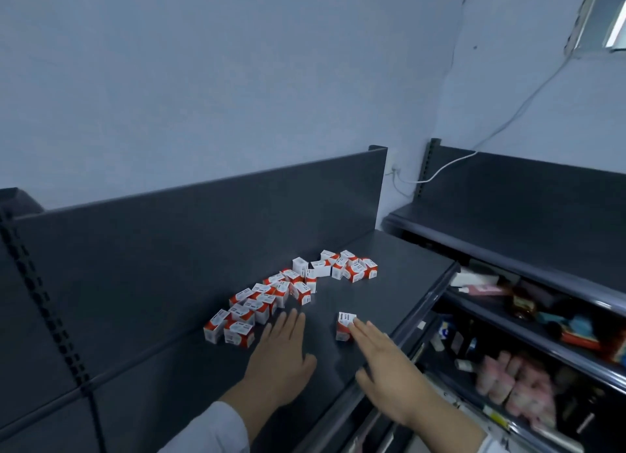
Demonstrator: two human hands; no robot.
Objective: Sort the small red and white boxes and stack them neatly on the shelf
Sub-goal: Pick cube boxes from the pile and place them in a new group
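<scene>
We see a dark grey shelf [379, 293] running from the near left to the far right, with an upright back panel [203, 236] of the same colour along its far side. A loose heap of red and white boxes [271, 300] lies on it in a ragged band, from just beside the left hand out to a tighter cluster at the far right. They lean and lie at all angles, many of them touching. One single box [342, 327] stands apart, to the right of the heap and nearer the front edge of the shelf.

The right hand [382, 361] reaches to it with fingers straight and close together, the fingertips touching its near right side; the hand is released and grasps nothing. The left hand [283, 347] is spread flat, palm down, fingers straight, just right of the nearest boxes of the heap. We cannot tell whether its palm presses the shelf or hovers over it. A white sleeve [216, 432] covers the left forearm.

To the right, a second rack [528, 259] carries lower shelves of mixed goods, among them blurred pink packages [508, 385]. A white cable [450, 163] hangs along the pale wall [203, 63] behind it
</scene>
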